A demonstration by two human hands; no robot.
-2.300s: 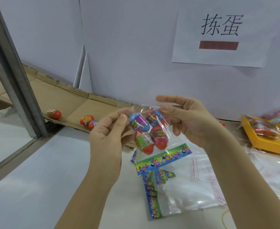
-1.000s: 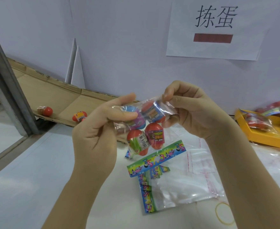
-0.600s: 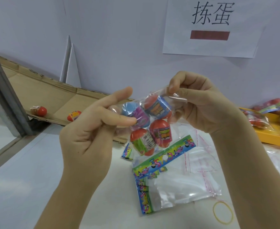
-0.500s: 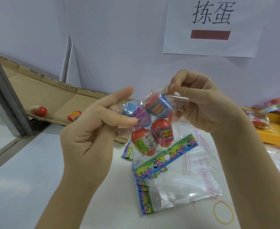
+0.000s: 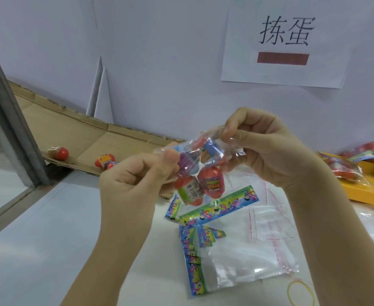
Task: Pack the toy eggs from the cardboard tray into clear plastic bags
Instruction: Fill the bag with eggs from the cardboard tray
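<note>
Head view: sealing the filled bag [image 5: 203, 173], pinching its mouth in left hand [image 5: 135, 186] and right hand [image 5: 270, 151], next pressing between them.

Two grips hold a filled clear plastic bag [image 5: 233, 152] up between them.
The left grip [image 5: 133, 184] and right grip [image 5: 267, 151] each pinch the bag's top edge, with four toy eggs [image 5: 210, 184] bunched inside just below the fingers and a coloured strip [image 5: 219, 208] under those. Beneath the grips, a stack of empty bags [image 5: 247, 261] lies on the white surface [image 5: 49, 250]. Beyond the left grip, the cardboard tray [image 5: 82, 138] carries loose eggs [image 5: 59, 152].
</note>
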